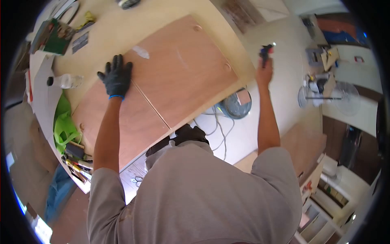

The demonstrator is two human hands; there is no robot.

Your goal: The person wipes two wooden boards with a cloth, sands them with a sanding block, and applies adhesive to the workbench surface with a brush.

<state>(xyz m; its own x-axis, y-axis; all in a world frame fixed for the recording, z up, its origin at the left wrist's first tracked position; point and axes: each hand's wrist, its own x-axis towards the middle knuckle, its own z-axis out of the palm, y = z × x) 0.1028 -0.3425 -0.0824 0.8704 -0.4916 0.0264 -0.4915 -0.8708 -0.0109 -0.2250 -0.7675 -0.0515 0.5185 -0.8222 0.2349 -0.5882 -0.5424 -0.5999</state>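
My left hand (116,77), in a dark glove with a blue cuff, lies flat with fingers spread on reddish-brown wood panels. Its fingertips point away from me, near the seam between the larger panel (183,69) and the nearer panel (109,126). Round recesses show near the panels' edges. Out to the right, past the table edge, my bare right hand (264,71) is wrapped around a small dark tool with a red part (266,53). Blur hides the tool's exact kind.
A clear bottle (67,81) lies on the table at left, near a green bag (64,122) and several hand tools (77,168). A dark round bucket-like thing (235,106) and grey cables (219,130) are below the table's right edge. A fan (347,98) stands farther right.
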